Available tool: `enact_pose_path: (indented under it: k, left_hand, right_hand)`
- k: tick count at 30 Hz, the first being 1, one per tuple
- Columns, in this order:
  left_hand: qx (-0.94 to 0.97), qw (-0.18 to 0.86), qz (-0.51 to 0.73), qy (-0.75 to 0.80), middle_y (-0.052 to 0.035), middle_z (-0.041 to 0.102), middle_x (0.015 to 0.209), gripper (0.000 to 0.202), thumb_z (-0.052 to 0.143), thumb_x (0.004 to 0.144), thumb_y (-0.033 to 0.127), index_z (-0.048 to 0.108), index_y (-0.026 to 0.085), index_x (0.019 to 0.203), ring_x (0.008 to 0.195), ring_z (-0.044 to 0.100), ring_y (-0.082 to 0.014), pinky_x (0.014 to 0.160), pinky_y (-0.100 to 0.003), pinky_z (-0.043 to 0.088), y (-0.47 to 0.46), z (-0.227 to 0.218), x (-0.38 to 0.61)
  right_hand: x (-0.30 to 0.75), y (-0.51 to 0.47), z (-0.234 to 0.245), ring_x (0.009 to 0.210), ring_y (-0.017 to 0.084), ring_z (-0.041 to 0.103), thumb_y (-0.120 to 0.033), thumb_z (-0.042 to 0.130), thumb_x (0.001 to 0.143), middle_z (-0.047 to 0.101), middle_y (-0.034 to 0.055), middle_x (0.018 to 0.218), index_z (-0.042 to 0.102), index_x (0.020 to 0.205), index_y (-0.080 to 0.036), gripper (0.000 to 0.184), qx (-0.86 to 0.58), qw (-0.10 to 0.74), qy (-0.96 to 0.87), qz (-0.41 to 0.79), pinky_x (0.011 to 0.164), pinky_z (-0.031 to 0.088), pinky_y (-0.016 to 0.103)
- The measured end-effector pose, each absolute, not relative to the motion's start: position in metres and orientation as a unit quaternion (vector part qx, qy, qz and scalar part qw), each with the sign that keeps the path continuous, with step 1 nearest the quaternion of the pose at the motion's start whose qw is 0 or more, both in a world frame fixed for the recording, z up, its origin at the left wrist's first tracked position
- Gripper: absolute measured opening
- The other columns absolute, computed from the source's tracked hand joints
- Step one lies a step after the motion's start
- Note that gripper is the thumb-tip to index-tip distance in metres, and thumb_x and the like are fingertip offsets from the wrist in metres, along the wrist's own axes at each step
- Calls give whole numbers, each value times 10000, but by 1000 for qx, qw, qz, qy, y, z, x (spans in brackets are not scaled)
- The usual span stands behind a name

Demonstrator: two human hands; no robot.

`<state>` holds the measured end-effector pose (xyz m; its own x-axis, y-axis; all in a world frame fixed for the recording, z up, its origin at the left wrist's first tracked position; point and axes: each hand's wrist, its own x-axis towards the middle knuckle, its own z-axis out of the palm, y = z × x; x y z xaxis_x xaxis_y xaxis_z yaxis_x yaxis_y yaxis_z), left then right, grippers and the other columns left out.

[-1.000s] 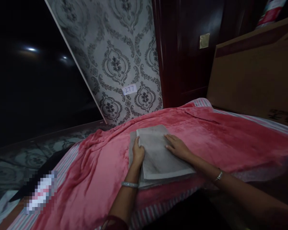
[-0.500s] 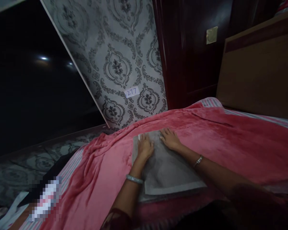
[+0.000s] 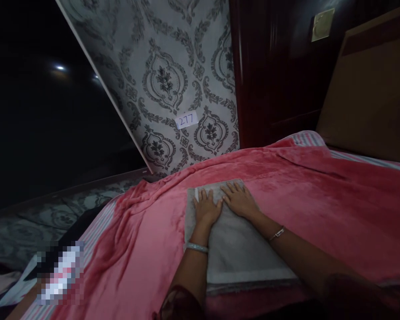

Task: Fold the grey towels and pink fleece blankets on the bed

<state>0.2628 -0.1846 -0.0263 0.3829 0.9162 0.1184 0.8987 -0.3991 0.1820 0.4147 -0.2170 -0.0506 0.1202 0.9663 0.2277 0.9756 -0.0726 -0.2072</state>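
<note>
A folded grey cloth (image 3: 246, 249), with a pale band along its near edge, lies flat in front of me. My left hand (image 3: 208, 210) rests palm down near its far left corner, fingers spread. Close beside it, my right hand (image 3: 239, 200) presses flat near the far right corner, its fingers apart too. The thumbs nearly meet over the cloth. Both hands touch the top layer and grip nothing. Under the cloth is a pink plush blanket (image 3: 153, 240).
A dark screen (image 3: 53, 133) leans at left. Behind the blanket stand a patterned wall with a paper label (image 3: 186, 120) marked 277, and a dark red wooden panel (image 3: 273, 75) with a switch plate (image 3: 323, 25). A cardboard box (image 3: 370, 98) is at right. Striped fabric (image 3: 308, 138) edges the blanket.
My left hand has moved right over the cloth, closer to the right hand. The right hand stays near the far edge. The view has shifted slightly.
</note>
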Motion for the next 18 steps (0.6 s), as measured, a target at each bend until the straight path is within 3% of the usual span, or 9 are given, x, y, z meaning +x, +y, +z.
enact_pose_path:
  k: [8, 12, 14, 18]
  left_hand:
    - [834, 36, 102, 541, -206, 285, 1652, 645, 396, 980, 508, 440, 159, 1521, 1547, 214, -346, 1223, -539, 215, -193, -18, 254]
    - [797, 12, 126, 590, -229, 462, 1532, 550, 477, 957, 406, 534, 158, 1445, 1426, 428, -355, 1149, -471, 352, -209, -8, 242]
    - [786, 28, 129, 604, -223, 570, 1408, 567, 530, 933, 384, 515, 177, 1460, 1322, 533, -342, 1083, -444, 419, -215, -3, 236]
    - [754, 105, 160, 629, -199, 629, 1326, 637, 591, 898, 327, 450, 177, 1500, 1174, 647, -309, 971, -383, 488, -220, 1, 226]
  right_hand:
    - [417, -233, -37, 1544, 310, 185, -474, 318, 1039, 238, 98, 1670, 336, 1600, -255, 602, -720, 125, -680, 58, 1226, 157, 550]
    - [413, -267, -36, 1551, 309, 159, -500, 356, 1025, 184, 93, 1683, 318, 1605, -283, 621, -695, 110, -704, 92, 1225, 171, 552]
    - [407, -287, -37, 1550, 313, 161, -510, 354, 1022, 198, 92, 1679, 348, 1594, -290, 613, -688, 123, -707, 104, 1222, 178, 567]
    - [389, -318, -39, 1543, 332, 182, -538, 351, 1017, 238, 97, 1666, 399, 1573, -291, 610, -669, 152, -718, 118, 1214, 187, 597]
